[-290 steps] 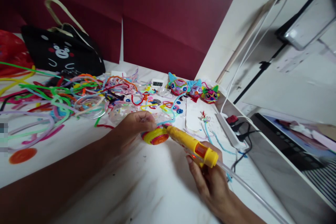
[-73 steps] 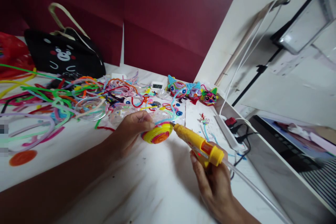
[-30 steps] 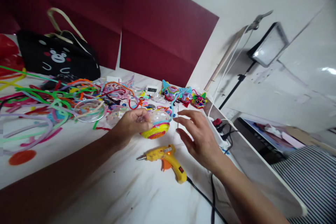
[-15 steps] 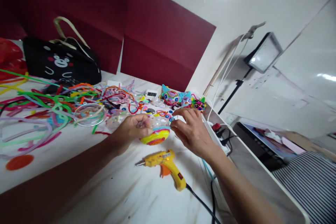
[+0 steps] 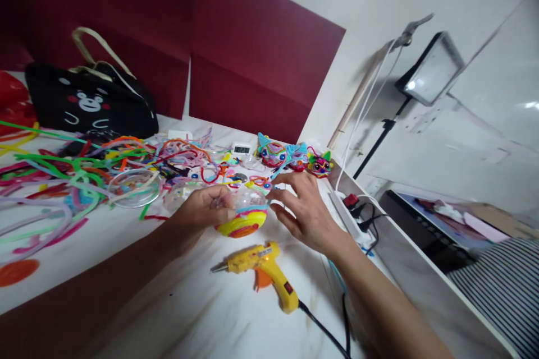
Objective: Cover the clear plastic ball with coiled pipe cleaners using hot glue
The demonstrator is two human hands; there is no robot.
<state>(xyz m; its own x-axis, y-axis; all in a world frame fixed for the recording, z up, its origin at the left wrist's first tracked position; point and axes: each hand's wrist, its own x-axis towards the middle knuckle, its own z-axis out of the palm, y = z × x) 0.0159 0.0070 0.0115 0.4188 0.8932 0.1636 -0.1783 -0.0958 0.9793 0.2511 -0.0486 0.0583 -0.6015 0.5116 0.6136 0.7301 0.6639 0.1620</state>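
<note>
Ball (image 5: 247, 214) is gripped by the left hand (image 5: 209, 208); below this grip, the glue gun (image 5: 257, 264) has been laid down, freeing the right hand (image 5: 304, 207), fingers curled apart.

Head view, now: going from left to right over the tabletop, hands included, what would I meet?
Orange disc → clear round dish → left hand → striped ball → right hand → white power strip. The yellow glue gun is left out, as it lies nearer, below the ball.
</note>
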